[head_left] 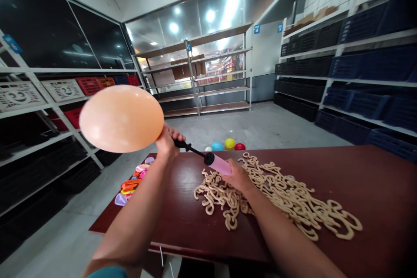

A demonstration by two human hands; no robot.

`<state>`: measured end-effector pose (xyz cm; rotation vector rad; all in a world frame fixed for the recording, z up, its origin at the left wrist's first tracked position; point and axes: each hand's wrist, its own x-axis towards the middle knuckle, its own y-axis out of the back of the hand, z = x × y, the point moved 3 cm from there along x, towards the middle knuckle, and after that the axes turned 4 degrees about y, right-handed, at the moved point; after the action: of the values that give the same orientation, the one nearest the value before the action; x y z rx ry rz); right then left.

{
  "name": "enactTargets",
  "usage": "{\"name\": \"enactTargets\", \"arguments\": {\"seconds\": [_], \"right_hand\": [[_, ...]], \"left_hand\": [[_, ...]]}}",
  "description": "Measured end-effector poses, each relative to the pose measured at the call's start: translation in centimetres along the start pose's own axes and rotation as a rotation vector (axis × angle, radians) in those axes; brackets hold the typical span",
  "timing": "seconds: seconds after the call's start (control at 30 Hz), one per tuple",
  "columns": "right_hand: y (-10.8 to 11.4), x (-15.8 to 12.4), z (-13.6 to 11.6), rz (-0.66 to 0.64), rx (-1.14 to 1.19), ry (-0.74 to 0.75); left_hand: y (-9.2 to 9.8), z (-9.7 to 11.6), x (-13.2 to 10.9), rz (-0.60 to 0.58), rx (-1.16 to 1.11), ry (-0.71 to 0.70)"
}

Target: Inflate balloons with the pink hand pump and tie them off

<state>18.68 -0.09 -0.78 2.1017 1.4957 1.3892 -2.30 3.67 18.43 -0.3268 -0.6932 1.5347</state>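
Shelving [56,107] passes behind the peach balloon [121,119], whose neck is hidden.

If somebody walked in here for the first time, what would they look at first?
Probably the big peach balloon, up at the left of the view, right against the person's left hand. Next might come the pink-and-black hand pump held in the right hand, near the middle. After that, perhaps the heap of curly beige pieces spread across the right part of the dark red-brown table.
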Motion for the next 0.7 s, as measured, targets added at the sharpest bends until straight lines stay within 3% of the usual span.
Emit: {"name": "enactTargets", "arguments": {"seconds": [0.1, 0.17, 0.27, 0.5, 0.6, 0.7], "right_hand": [[-0.1, -0.1, 0.1, 0.012, 0.013, -0.002], [-0.3, -0.2, 0.3, -0.006, 0.024, -0.006], [-0.4, -0.4, 0.4, -0.032, 0.026, -0.012], [-0.6, -0.4, 0.9, -0.005, -0.008, -0.024], [-0.5, -0.3, 1.0, -0.004, -0.020, -0.028], [-0.2, -0.2, 0.6, 0.016, -0.030, -0.016]], "left_hand": [[-0.1, 2.2, 0.5, -0.038, 0.017, -0.053], [-0.4, 2.2, 0.7, -0.048, 0.024, -0.058], [-0.8, -0.1, 0.5, -0.023, 0.032, -0.006], [-1.7, -8.7, -1.2, 0.021, 0.055, 0.167], [-1.8, -10.0, -1.7, 0.033, 0.055, 0.180], [-1.6, -9.3, -1.7, 0.026, 0.029, 0.156]]}}
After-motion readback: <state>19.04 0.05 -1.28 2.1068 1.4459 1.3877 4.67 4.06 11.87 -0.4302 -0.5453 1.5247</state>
